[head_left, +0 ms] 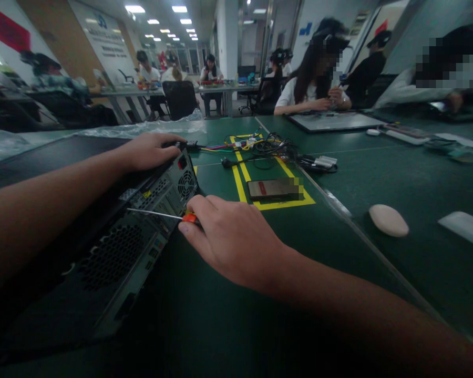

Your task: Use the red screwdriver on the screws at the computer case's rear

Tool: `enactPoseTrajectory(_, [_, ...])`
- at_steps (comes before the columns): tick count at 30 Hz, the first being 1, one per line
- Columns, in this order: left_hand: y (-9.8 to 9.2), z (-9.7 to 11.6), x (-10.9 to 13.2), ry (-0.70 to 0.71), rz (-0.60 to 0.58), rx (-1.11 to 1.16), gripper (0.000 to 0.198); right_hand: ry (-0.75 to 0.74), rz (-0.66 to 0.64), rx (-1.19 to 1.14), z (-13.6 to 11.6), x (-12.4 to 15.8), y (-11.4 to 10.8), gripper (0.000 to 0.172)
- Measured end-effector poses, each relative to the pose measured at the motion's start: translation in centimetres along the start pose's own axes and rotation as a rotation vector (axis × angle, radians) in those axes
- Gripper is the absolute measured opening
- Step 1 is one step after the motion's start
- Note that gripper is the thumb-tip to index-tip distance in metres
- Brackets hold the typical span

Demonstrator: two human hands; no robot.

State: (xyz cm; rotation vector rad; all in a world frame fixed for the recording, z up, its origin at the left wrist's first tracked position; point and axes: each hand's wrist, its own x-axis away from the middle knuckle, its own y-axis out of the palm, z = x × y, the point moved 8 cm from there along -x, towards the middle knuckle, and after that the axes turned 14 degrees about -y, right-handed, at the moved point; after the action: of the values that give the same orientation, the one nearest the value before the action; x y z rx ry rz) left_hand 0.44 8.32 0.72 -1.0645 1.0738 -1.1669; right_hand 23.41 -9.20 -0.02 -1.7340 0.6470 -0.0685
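Note:
A black computer case point(114, 252) lies on its side on the green table point(339, 294), its rear panel with fan grille and ports facing right. My left hand point(152, 151) rests on the case's top far corner, fingers curled over the edge. My right hand point(228, 239) is closed round an orange-handled screwdriver point(161, 214). The thin metal shaft points left and its tip meets the rear panel.
A yellow-taped square point(276, 202) holds a dark flat device point(274, 189). Tangled cables point(266, 144) lie behind it. A white mouse point(388, 219) and white keyboard point(463, 228) sit at the right. Several people work at tables beyond.

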Motion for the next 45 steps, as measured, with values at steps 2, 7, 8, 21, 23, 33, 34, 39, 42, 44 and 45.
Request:
enactPoseTrajectory(2, [0.1,-0.1,-0.1,0.000,0.001,-0.004,0.084,-0.011,0.006,-0.003,-0.1,0.0,-0.1,0.032])
enactPoseTrajectory(7, [0.0,-0.1,0.0,-0.013,0.003,0.001,0.083,-0.012,-0.035,0.039,0.0,0.1,0.2,0.033])
enactPoseTrajectory(8, [0.0,-0.1,0.0,-0.014,0.000,0.000,0.085,-0.013,-0.036,0.047,0.1,0.1,0.2,0.033])
enactPoseTrajectory(21, [0.2,-1.2,-0.8,-0.026,0.009,0.081,0.089,-0.041,-0.011,0.047,0.0,0.1,0.0,0.029])
enactPoseTrajectory(23, [0.2,-1.3,-0.8,-0.033,0.008,0.083,0.088,-0.038,-0.013,0.049,0.0,0.1,0.0,0.031])
enactPoseTrajectory(33, [0.5,-1.5,-1.3,-0.005,0.041,0.055,0.085,-0.037,-0.030,0.080,0.1,0.0,0.4,0.027])
enactPoseTrajectory(34, [0.5,-1.6,-1.3,-0.005,0.047,0.057,0.083,-0.038,-0.025,0.080,0.1,0.0,0.4,0.026])
enactPoseTrajectory(39, [0.6,-1.8,-1.4,-0.018,0.060,0.059,0.079,-0.051,-0.010,0.086,0.2,0.0,0.4,0.026])
enactPoseTrajectory(42, [0.6,-1.8,-1.4,-0.011,0.074,0.060,0.079,-0.051,-0.006,0.086,0.2,0.0,0.4,0.025])
enactPoseTrajectory(44, [0.6,-1.8,-1.4,0.000,0.071,0.060,0.079,-0.052,-0.003,0.082,0.2,0.0,0.5,0.026])
enactPoseTrajectory(45, [0.6,-1.8,-1.4,0.005,0.065,0.060,0.079,-0.055,0.003,0.079,0.2,0.0,0.5,0.026])
